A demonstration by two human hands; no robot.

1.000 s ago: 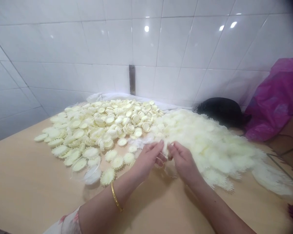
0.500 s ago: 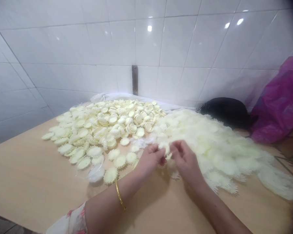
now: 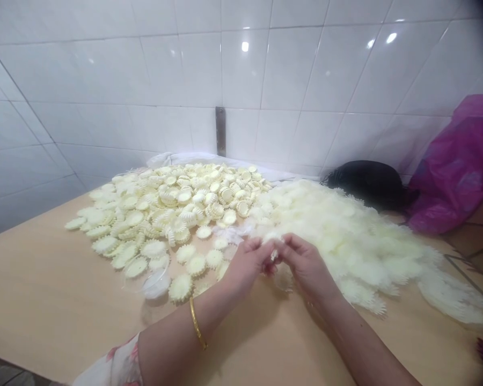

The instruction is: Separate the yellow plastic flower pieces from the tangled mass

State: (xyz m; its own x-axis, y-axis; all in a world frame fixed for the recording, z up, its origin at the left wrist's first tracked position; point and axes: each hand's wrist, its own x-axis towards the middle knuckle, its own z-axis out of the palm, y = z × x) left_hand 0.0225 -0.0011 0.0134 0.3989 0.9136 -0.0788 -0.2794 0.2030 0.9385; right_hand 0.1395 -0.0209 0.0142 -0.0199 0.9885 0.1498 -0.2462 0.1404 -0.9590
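Note:
Between my fingertips is a small pale-cream disc with a frilled edge (image 3: 272, 236), like an artificial flower piece; much of it is covered by the fingers. My left hand (image 3: 245, 262), with a gold bangle on its wrist, pinches it from the left. From the right, my right hand (image 3: 306, 260) is closed on the same piece, its fingertips meeting the left thumb. Left of the hands, several loose scalloped cream discs (image 3: 196, 264) lie on the table. A big heap of such discs (image 3: 177, 198) rises behind them. To the right spreads a pile of sheer, pale-yellow petal layers (image 3: 330, 225).
The wooden table (image 3: 44, 289) stands against a white tiled wall (image 3: 165, 69). A clear plastic-like round item (image 3: 156, 284) lies near my left forearm. At the back right are a black object (image 3: 366, 182) and a magenta plastic bag (image 3: 454, 166).
My right hand has moved left, and its fingertips now meet my left fingers over the frilled disc, hiding more of it. The view has shifted slightly.

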